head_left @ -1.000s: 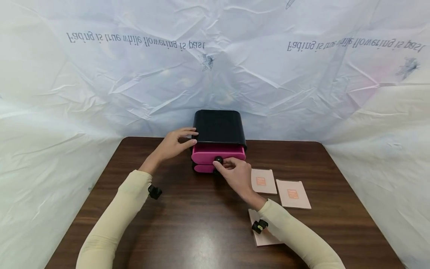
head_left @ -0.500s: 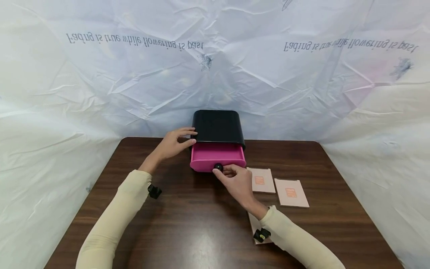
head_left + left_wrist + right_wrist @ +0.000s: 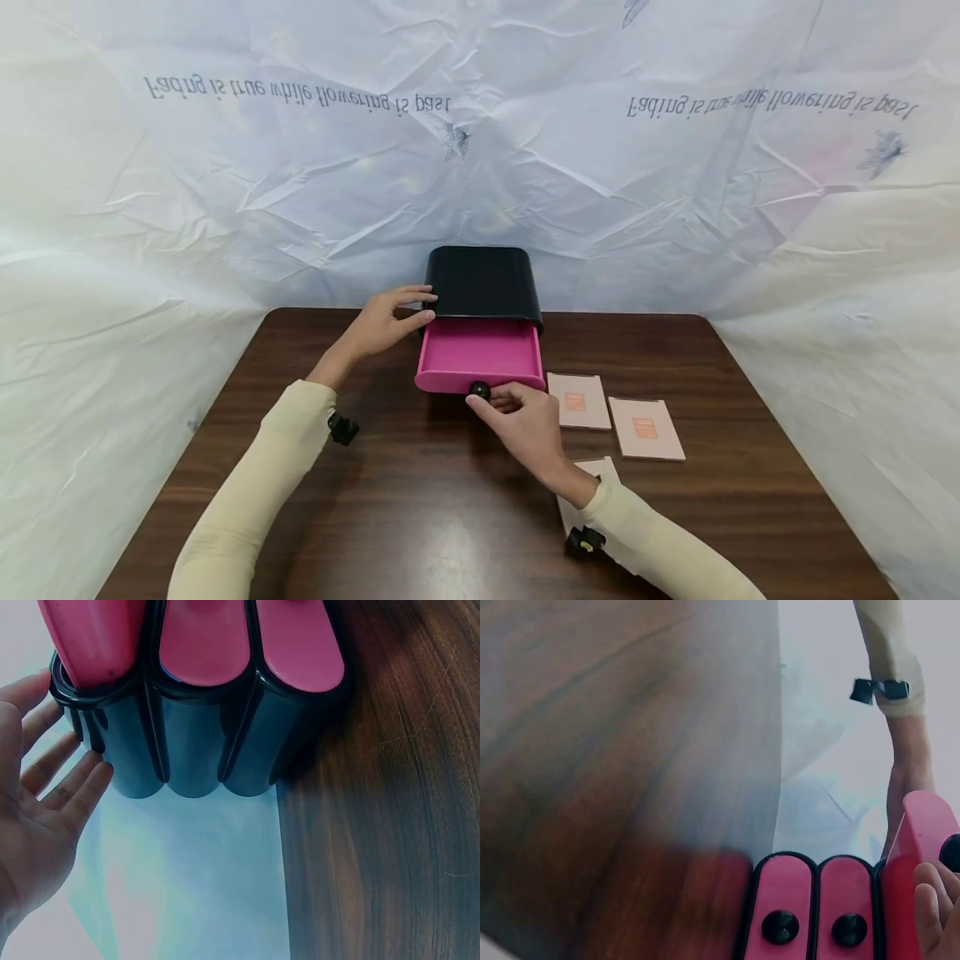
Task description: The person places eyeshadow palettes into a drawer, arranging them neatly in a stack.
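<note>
At the far middle of the brown wooden table, against the crinkled white backdrop sheet, stands a black drawer cabinet of three pink drawers. Top pink drawer is drawn well out toward the person, its travel axis running from cabinet straight to the near edge; the two lower drawers sit shut, per the right wrist view. Left hand lies open, fingers straight, flat against the cabinet's left side. Right hand is at the drawer front, fingers curled, pinching the small black knob; it is the nearer hand to the drawer. Right of the drawer, apart from it, three pink cards lie flat, one partly under the right sleeve.
</note>
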The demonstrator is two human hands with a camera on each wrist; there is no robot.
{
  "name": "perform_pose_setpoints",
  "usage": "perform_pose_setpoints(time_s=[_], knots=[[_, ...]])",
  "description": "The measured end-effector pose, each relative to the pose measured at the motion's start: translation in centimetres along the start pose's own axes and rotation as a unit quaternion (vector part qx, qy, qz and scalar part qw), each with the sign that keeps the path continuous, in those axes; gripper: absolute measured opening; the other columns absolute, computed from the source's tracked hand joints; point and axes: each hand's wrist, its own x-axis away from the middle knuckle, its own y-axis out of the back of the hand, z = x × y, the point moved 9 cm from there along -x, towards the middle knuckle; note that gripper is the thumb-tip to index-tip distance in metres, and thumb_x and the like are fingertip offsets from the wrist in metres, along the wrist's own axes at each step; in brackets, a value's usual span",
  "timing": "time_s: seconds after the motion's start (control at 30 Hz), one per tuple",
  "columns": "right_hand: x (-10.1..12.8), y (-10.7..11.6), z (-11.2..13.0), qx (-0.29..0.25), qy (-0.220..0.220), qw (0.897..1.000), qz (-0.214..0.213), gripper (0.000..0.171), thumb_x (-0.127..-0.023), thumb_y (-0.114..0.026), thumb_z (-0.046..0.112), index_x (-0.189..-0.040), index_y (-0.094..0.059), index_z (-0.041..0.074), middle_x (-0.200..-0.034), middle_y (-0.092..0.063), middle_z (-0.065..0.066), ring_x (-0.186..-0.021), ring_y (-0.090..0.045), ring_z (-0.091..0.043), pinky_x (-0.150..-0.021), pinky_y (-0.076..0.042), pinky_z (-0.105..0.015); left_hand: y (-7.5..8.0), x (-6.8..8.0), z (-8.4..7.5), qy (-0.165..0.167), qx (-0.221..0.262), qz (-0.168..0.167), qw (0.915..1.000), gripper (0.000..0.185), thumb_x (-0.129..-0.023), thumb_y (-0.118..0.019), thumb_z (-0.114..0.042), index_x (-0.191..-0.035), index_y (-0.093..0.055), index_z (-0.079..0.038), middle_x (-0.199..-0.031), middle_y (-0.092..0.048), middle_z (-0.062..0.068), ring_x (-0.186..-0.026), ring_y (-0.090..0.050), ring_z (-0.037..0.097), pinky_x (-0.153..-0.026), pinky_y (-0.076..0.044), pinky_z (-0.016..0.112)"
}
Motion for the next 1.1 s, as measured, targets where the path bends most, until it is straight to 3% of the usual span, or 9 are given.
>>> perform_pose_setpoints(time_s=[0.37, 0.6, 1.1], knots=[[1.3, 0.0, 0.2, -0.008, -0.011, 1.0, 0.01, 0.026, -0.082, -0.085, 0.046, -0.085, -0.078, 0.021, -0.078, -0.074, 0.013, -0.069, -0.07, -0.002, -0.064, -0.06, -0.026, 0.0, 0.0, 0.1, -0.002, 0.005, 0.0, 1.0, 0.047, -0.101, -0.066, -0.036, -0.141, -0.063, -0.012, -0.153, -0.051, 0.008, -0.136, -0.053, 0.028, -0.101, -0.053, 0.053], [2.4, 0.2, 0.2, -0.003, -0.02, 1.0, 0.014, 0.024, -0.081, -0.087, 0.044, -0.085, -0.078, 0.022, -0.077, -0.073, 0.014, -0.068, -0.071, -0.002, -0.064, -0.059, -0.026, 0.0, 0.0, 0.2, 0.008, -0.002, 0.0, 1.0, 0.047, -0.101, -0.065, -0.041, -0.141, -0.063, -0.017, -0.154, -0.051, 0.003, -0.136, -0.054, 0.024, -0.102, -0.053, 0.045], [3.9, -0.3, -0.8, -0.008, -0.015, 1.0, 0.017, 0.024, -0.08, -0.088, 0.04, -0.087, -0.078, 0.02, -0.077, -0.073, 0.015, -0.066, -0.07, -0.002, -0.061, -0.059, -0.026, 0.0, -0.1, 0.3, 0.009, 0.005, 0.0, 0.9999, 0.048, -0.1, -0.066, -0.043, -0.14, -0.064, -0.018, -0.154, -0.051, 0.002, -0.137, -0.053, 0.024, -0.103, -0.052, 0.047]])
